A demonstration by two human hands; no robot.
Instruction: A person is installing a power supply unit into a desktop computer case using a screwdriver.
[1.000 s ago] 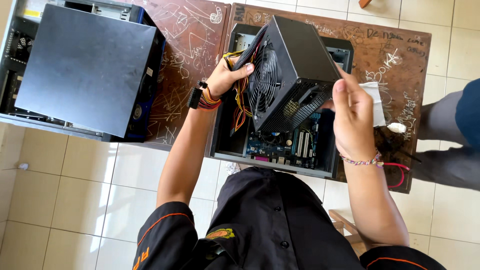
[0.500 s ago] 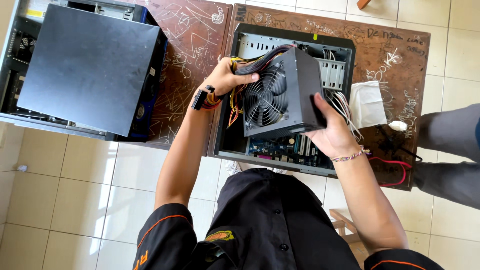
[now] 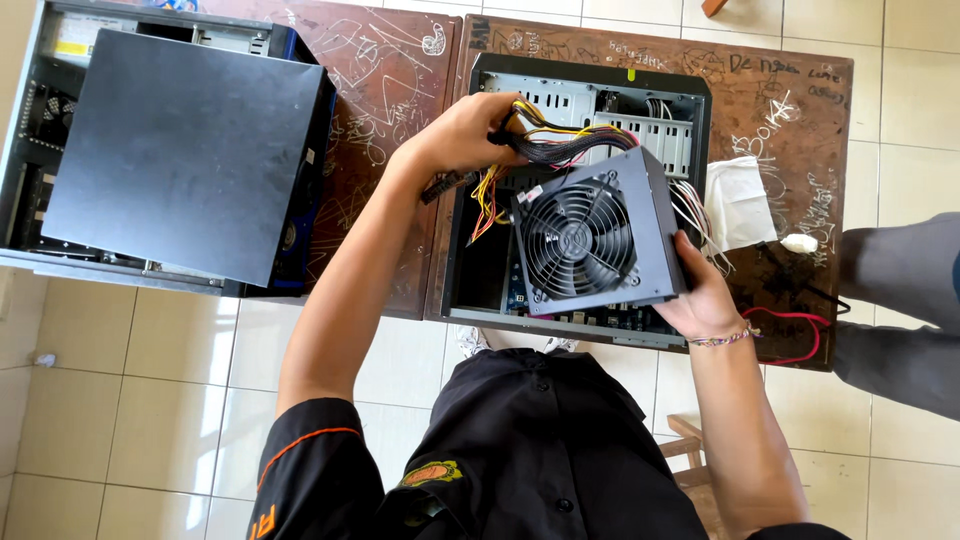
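My right hand (image 3: 705, 295) grips the power supply (image 3: 595, 235) at its right edge, fingers curled under and round the side, thumb against the casing. The unit sits tilted, fan grille up toward me, hovering over the open case (image 3: 585, 190) — its lower edge looks close to the board inside, though I can't tell whether it touches. My left hand (image 3: 465, 130) is closed round the cable bundle (image 3: 570, 145) where it leaves the top of the power supply; the fingers are wrapped together about the black and yellow wires, and a few loose orange and yellow leads hang down below the hand into the left part of the case.

The case lies flat on the right desk (image 3: 790, 110), a brown top covered in scratched writing. Just right of the case rests a white folded cloth (image 3: 740, 200), and beyond it a small white lump (image 3: 800, 243). A red cable (image 3: 790, 330) loops near the desk's front right corner, close to my right wrist.

On the left desk (image 3: 380, 120), well apart from my hands, sits a second case (image 3: 170, 150) with a dark panel laid over it at a slant. At the far right edge I see a person's grey trouser legs (image 3: 900, 310) — nothing more of them.
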